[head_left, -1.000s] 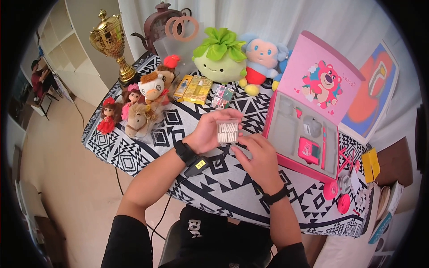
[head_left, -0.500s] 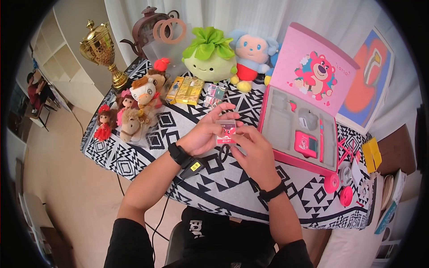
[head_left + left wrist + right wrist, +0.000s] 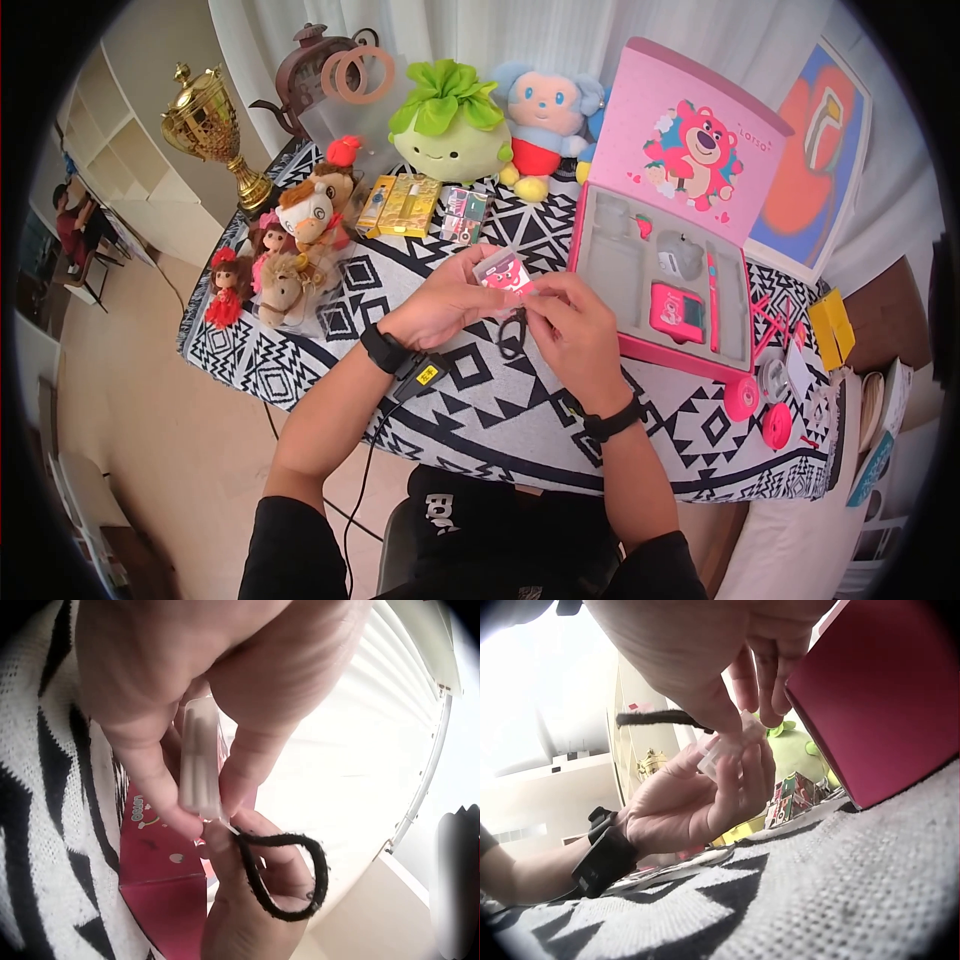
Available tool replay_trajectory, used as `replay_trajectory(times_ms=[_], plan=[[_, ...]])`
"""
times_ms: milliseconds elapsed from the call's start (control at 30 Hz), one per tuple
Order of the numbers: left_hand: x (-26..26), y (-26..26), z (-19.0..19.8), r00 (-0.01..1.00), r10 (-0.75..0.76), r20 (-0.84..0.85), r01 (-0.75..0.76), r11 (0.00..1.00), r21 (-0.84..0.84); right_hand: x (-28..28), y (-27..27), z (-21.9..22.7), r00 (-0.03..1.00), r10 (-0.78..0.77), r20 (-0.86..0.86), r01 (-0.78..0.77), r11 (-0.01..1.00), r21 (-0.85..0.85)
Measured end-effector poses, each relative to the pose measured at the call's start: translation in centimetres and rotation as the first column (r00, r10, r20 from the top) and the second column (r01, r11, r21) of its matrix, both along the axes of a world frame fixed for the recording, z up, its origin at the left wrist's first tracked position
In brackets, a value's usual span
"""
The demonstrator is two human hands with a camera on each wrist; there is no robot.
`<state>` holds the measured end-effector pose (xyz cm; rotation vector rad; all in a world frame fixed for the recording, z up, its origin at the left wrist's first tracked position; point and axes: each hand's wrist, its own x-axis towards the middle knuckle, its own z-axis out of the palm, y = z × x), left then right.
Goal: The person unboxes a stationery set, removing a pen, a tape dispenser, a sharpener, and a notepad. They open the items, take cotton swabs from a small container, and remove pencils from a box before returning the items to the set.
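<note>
A small clear case [image 3: 503,272] with a pink bear print is held above the patterned cloth, its printed side up in the head view. White sticks show through its side [image 3: 199,761] in the left wrist view. My left hand [image 3: 447,300] grips the case between thumb and fingers. The fingertips of my right hand [image 3: 575,330] pinch its near right corner. A black cord loop [image 3: 285,877] hangs by the right fingers; what it is fixed to is hidden.
The open pink box [image 3: 655,350] stands to the right. Behind the hands lie a small printed box [image 3: 466,215] and yellow boxes [image 3: 400,205]. Dolls and plush toys [image 3: 285,290] stand at the left, a green plush [image 3: 450,150] at the back, pink rolls [image 3: 776,426] at the right edge.
The case has turned from its side with white sticks to its printed side, and now tilts. The right fingers have closed on its corner. The head view has shifted to the right.
</note>
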<state>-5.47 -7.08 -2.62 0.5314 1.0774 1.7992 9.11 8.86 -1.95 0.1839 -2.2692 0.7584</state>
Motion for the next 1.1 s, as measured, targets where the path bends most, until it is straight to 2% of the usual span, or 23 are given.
replay_trajectory(times_ms=[200,300,367,500,567,600,667,800,867,900,967,1000,1033,1067,1100], plan=[[-0.2,0.3,-0.5,0.994,0.102,-0.026,-0.100,0.992,0.071,0.3,-0.6,1.7,0.998,0.058,-0.021,-0.060,0.993,-0.101],[0.0,0.4,-0.2,0.985,0.172,-0.026,-0.170,0.983,0.067,0.4,-0.7,1.6,0.992,0.112,0.061,-0.108,0.992,-0.061],[-0.1,0.3,-0.2,0.988,0.152,-0.024,-0.151,0.987,0.049,0.4,-0.7,1.5,0.987,0.098,0.124,-0.108,0.991,0.076],[-0.3,0.3,-0.6,0.993,0.120,-0.006,-0.119,0.990,0.076,0.5,-0.9,1.6,0.985,0.087,0.150,-0.102,0.991,0.092],[-0.4,0.3,-0.6,0.994,0.112,0.009,-0.112,0.989,0.094,0.4,-1.4,1.5,0.991,0.070,0.111,-0.059,0.993,-0.098],[-0.4,0.3,-0.6,0.994,0.104,0.023,-0.106,0.988,0.112,0.3,-1.5,1.6,0.991,0.069,0.112,-0.058,0.994,-0.097],[-0.2,0.4,-0.6,0.994,0.103,0.031,-0.106,0.986,0.128,0.1,-1.6,1.7,0.992,-0.115,0.050,0.114,0.993,0.027],[0.2,0.5,-0.4,0.986,0.163,0.027,-0.165,0.976,0.141,0.2,-0.7,0.9,0.986,-0.165,0.026,0.160,0.977,0.140],[-0.1,0.5,-0.8,0.984,0.180,0.020,-0.181,0.971,0.156,0.6,-0.7,1.4,0.987,-0.136,0.087,0.137,0.990,-0.007],[-0.2,0.5,-1.0,0.981,0.195,0.014,-0.194,0.966,0.171,0.7,-0.7,1.6,0.987,-0.135,0.086,0.136,0.991,-0.008],[-0.3,0.5,-1.1,0.973,0.231,0.003,-0.229,0.962,0.148,0.9,-0.8,1.9,0.991,0.045,0.124,-0.009,0.959,-0.282],[-0.4,0.5,-1.1,0.964,0.267,-0.007,-0.264,0.956,0.126,0.9,-0.8,1.9,0.991,0.045,0.124,-0.008,0.959,-0.283],[-0.4,0.5,-1.0,0.963,0.268,-0.008,-0.265,0.956,0.126,0.9,-1.0,1.7,0.969,0.239,0.057,-0.152,0.766,-0.625],[-0.5,0.5,-0.8,0.965,0.262,-0.002,-0.260,0.957,0.126,0.9,-1.1,1.6,0.918,0.389,-0.078,-0.258,0.436,-0.862],[-0.5,0.4,-0.6,0.966,0.257,0.005,-0.256,0.959,0.126,0.8,-0.9,1.5,0.916,0.392,-0.079,-0.260,0.434,-0.862]])
